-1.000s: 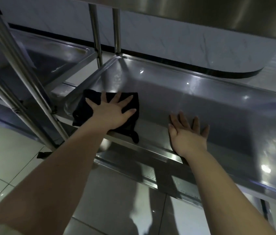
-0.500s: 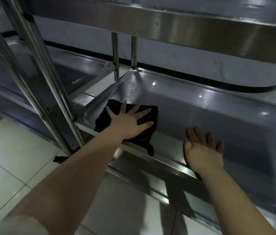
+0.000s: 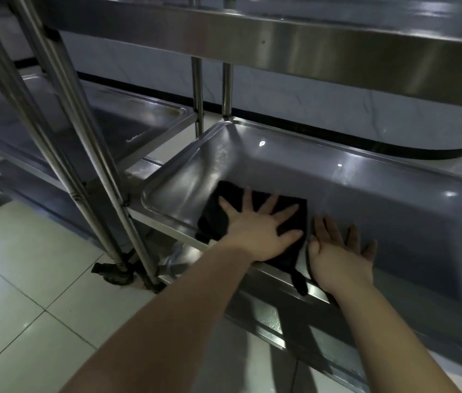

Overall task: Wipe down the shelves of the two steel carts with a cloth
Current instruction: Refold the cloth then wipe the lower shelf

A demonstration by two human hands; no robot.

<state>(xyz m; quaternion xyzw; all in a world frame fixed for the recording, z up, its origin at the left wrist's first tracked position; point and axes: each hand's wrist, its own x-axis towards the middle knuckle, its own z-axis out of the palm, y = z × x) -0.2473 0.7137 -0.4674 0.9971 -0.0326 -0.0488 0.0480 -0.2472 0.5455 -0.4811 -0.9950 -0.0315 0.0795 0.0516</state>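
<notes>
Pressing a black cloth [image 3: 213, 218] flat on the shiny steel cart shelf [image 3: 380, 211], the left hand [image 3: 258, 234] lies spread, grip released; the right hand [image 3: 337, 256] rests alongside, likewise released.

Black cloth [image 3: 212, 219]: spread flat on lower shelf [image 3: 365, 199] of right cart, toward its left end, by near rim; pressed under left hand [image 3: 258, 231], fingers splayed. One narrow corner hangs over near rim. Lower shelf: shallow steel tray, raised rim, rounded corners, glossy, light spots. Steel upper shelf [image 3: 309, 43] overhead. Second cart's shelf [image 3: 127, 123] just left, similar steel tray, similar height.
</notes>
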